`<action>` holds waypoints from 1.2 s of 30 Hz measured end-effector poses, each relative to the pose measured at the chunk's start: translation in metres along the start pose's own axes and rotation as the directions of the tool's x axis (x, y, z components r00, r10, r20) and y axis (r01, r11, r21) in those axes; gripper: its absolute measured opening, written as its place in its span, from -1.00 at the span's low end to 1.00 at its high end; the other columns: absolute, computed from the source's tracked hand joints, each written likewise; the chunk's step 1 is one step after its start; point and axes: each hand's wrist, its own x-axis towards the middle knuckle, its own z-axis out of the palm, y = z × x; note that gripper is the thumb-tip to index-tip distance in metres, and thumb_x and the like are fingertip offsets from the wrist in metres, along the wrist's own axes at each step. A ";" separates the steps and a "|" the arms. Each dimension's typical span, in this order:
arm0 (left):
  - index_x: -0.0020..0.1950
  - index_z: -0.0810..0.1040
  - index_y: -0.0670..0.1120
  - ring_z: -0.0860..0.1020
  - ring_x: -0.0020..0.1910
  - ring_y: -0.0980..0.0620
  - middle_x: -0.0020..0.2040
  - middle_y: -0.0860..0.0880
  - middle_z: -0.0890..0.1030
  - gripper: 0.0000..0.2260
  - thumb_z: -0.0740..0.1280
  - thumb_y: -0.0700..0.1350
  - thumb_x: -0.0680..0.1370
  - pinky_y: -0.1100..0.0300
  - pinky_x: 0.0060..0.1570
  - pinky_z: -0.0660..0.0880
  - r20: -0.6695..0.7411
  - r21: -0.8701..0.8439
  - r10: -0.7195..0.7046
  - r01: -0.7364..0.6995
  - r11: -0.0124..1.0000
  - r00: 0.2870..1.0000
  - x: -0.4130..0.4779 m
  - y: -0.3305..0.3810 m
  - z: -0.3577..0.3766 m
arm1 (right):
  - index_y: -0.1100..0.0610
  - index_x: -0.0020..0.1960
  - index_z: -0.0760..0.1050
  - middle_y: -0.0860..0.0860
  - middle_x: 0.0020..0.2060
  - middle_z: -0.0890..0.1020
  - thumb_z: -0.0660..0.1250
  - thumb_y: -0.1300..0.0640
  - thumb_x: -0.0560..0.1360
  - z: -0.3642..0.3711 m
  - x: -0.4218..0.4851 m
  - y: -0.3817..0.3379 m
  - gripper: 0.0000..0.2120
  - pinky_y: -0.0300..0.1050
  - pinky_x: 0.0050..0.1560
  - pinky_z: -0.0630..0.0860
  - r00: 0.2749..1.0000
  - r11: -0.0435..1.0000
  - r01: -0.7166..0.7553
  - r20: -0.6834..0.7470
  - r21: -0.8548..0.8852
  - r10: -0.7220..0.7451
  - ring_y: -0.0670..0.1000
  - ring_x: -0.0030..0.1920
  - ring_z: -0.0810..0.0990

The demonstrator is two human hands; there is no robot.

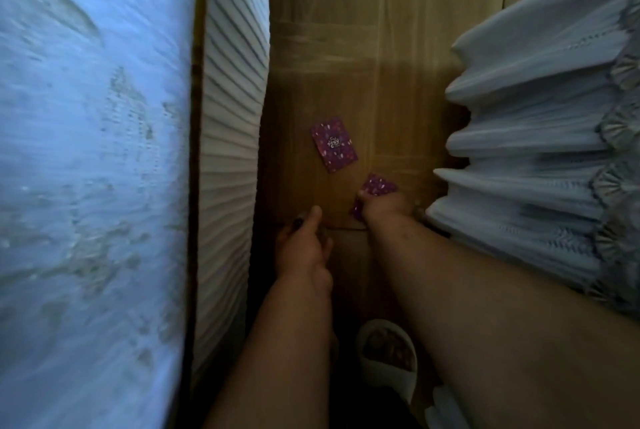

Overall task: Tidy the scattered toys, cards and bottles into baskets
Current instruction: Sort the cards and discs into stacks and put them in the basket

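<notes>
We have one narrow strip of wooden floor (398, 48) up the middle of the frame, open toward the top. A pleated bed skirt (232, 117) walls its left; ruffled fabric (536, 151) bulges in from the right. A purple card (334, 144) lies mid-strip, a slipper (388, 359) at the bottom.

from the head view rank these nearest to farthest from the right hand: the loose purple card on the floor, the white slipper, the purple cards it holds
1. held purple cards: pinched in the right hand itself.
2. loose purple card: flat on the wooden floor, just ahead and slightly left.
3. white slipper: farthest, back toward the person's feet.
</notes>
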 end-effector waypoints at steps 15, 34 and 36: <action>0.14 0.54 -0.11 0.49 -0.22 0.07 -0.18 -0.01 0.56 -0.83 0.37 -0.18 0.56 0.21 -0.19 0.46 0.038 -0.052 0.031 -0.029 0.998 0.999 0.006 0.002 -0.003 | 0.21 0.30 0.36 0.17 0.20 0.54 0.37 0.21 0.50 0.002 -0.041 -0.086 -0.59 0.03 0.13 0.46 0.826 0.818 0.564 0.054 -0.116 -0.562 0.18 0.18 0.53; 0.02 0.60 -0.07 0.60 -0.09 0.03 -0.13 -0.02 0.65 -0.92 0.40 -0.15 0.54 0.11 -0.01 0.58 0.120 -0.049 0.281 -0.277 0.960 0.952 -0.122 0.029 -0.003 | 0.17 0.33 0.24 0.15 0.28 0.45 0.17 0.16 0.59 -0.095 -0.154 -0.043 -0.67 0.06 0.24 0.38 0.892 0.898 0.439 -0.137 0.040 -0.430 0.17 0.26 0.45; -0.08 0.59 -0.05 0.61 -0.15 0.05 -0.25 0.02 0.66 -0.98 0.40 -0.16 0.54 0.12 -0.08 0.58 0.185 -0.037 0.340 -0.339 0.940 0.922 -0.166 0.036 -0.005 | 0.15 0.32 0.23 0.14 0.27 0.47 0.15 0.12 0.60 -0.135 -0.199 -0.035 -0.68 0.00 0.18 0.37 0.885 0.884 0.462 -0.095 0.064 -0.456 0.16 0.25 0.46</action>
